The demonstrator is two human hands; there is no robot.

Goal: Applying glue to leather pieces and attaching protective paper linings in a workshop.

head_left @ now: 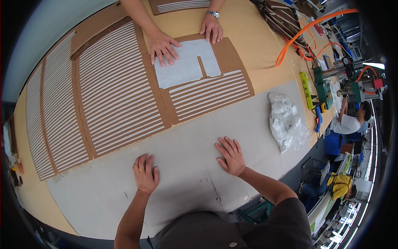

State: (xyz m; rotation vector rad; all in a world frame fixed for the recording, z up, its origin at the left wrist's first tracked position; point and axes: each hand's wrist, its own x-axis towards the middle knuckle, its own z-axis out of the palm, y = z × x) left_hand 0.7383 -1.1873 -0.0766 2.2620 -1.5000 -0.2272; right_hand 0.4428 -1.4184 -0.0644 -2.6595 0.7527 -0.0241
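My left hand (146, 173), with a ring on one finger, rests palm down on a grey board (182, 178) covering the near part of the table. My right hand (231, 155) lies flat farther right on that board, fingers spread. Neither holds anything. Beyond them lies a brown cardboard sheet (166, 108) with white stripes, folded into panels on the left. On its right part is a white sheet (182, 68) with a narrow slot. A co-worker across the table presses one hand (163, 47) on the white sheet; the other hand (212, 30), below a watch, touches its far edge.
A clear plastic bag (286, 120) of small white pieces sits at the right. Past it are a yellow-green power strip (307, 90), a blue-handled tool (318, 118), an orange hose (286, 52) and a green press (322, 85). Another striped cardboard piece (178, 6) lies at the far edge.
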